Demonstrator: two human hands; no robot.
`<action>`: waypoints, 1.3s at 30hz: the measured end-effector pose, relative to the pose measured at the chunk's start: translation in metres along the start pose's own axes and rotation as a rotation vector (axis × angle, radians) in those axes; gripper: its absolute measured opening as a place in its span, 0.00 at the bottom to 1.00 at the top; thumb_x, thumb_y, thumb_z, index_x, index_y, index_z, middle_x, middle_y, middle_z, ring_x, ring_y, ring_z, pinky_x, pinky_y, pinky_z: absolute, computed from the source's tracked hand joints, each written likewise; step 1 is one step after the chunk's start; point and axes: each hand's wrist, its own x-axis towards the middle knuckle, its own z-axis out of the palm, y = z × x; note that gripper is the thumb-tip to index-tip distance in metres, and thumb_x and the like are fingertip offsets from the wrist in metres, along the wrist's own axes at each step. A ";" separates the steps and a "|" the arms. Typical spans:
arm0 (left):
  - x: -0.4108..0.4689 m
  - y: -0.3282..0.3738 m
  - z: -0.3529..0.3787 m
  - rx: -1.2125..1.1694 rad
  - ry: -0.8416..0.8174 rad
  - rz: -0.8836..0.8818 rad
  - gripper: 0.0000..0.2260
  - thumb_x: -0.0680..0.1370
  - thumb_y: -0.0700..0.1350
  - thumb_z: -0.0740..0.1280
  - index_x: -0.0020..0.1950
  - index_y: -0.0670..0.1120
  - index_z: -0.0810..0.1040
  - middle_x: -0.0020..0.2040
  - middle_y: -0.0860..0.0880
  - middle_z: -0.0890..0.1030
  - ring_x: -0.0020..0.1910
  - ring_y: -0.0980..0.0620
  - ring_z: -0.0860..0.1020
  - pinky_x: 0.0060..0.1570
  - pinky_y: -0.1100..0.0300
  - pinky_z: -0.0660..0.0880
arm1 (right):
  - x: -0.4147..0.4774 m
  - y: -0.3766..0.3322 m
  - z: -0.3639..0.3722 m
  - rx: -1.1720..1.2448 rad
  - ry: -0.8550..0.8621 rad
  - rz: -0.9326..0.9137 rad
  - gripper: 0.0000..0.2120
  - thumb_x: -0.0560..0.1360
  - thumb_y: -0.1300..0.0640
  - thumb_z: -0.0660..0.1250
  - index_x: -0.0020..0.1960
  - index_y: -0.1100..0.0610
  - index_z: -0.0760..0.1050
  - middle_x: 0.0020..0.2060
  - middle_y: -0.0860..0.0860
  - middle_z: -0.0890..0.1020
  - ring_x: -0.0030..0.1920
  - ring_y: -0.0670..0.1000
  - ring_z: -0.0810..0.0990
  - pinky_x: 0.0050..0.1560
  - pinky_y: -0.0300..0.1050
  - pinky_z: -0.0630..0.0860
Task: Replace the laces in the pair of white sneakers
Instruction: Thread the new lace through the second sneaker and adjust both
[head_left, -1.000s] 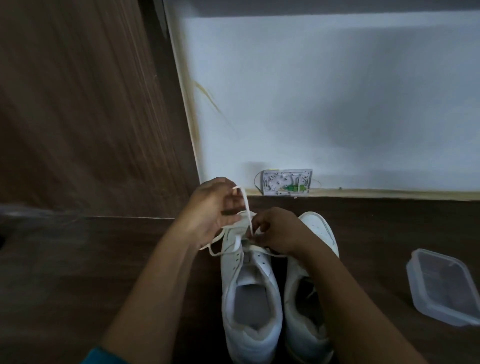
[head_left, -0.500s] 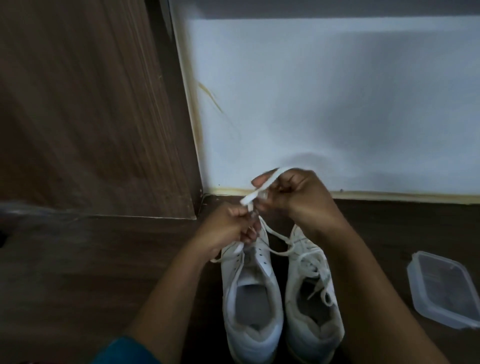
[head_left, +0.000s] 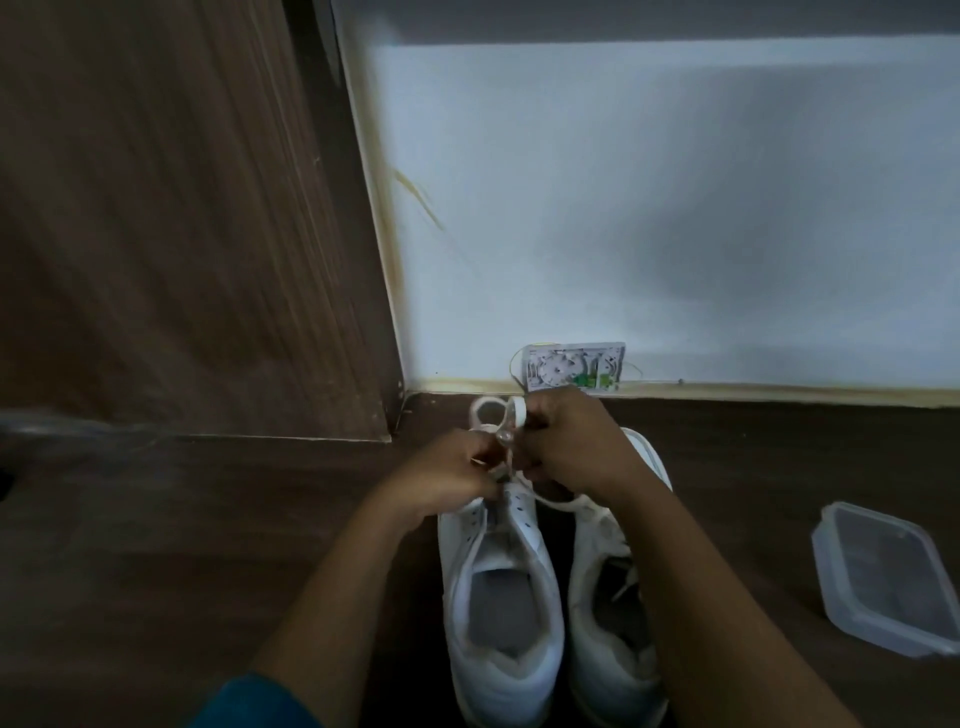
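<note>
Two white sneakers stand side by side on the dark floor, toes toward the wall: the left sneaker (head_left: 498, 597) and the right sneaker (head_left: 613, 613). A white lace (head_left: 493, 415) loops up above the left sneaker's toe end. My left hand (head_left: 447, 478) pinches the lace low over the left sneaker's front eyelets. Close beside it on the right, my right hand (head_left: 576, 441) grips the lace's upper part. The two hands almost touch. Another lace strand (head_left: 566, 503) trails across toward the right sneaker. The left sneaker's toe is hidden under my hands.
A clear plastic container (head_left: 893, 577) lies on the floor at the right. A small white wall box (head_left: 574, 366) with green parts sits at the skirting just beyond my hands. A wooden panel (head_left: 182, 234) rises at the left; the white wall (head_left: 649, 208) is ahead.
My right hand has come down from in front of the wall to just above the left sneaker, uncovering the wall box. The lace now forms a loop above my left hand.
</note>
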 end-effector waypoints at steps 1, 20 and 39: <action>0.001 0.000 0.002 0.028 0.016 0.011 0.14 0.64 0.33 0.66 0.47 0.44 0.82 0.44 0.43 0.83 0.44 0.45 0.80 0.47 0.50 0.76 | 0.000 -0.004 0.000 0.144 0.017 0.004 0.05 0.69 0.68 0.68 0.35 0.61 0.77 0.30 0.58 0.78 0.32 0.53 0.77 0.38 0.50 0.76; -0.013 0.038 -0.009 -0.717 0.194 0.141 0.17 0.76 0.38 0.63 0.30 0.48 0.81 0.33 0.54 0.80 0.38 0.54 0.73 0.44 0.56 0.69 | -0.001 0.012 -0.010 -0.519 -0.408 0.117 0.19 0.67 0.54 0.75 0.57 0.56 0.81 0.53 0.52 0.82 0.49 0.49 0.80 0.48 0.41 0.74; -0.032 0.059 -0.011 -0.939 -0.077 0.091 0.08 0.69 0.42 0.65 0.33 0.43 0.81 0.32 0.46 0.76 0.31 0.51 0.77 0.49 0.40 0.76 | 0.003 0.009 0.003 -0.440 -0.337 0.211 0.13 0.62 0.55 0.78 0.42 0.58 0.81 0.40 0.54 0.82 0.42 0.51 0.82 0.43 0.42 0.76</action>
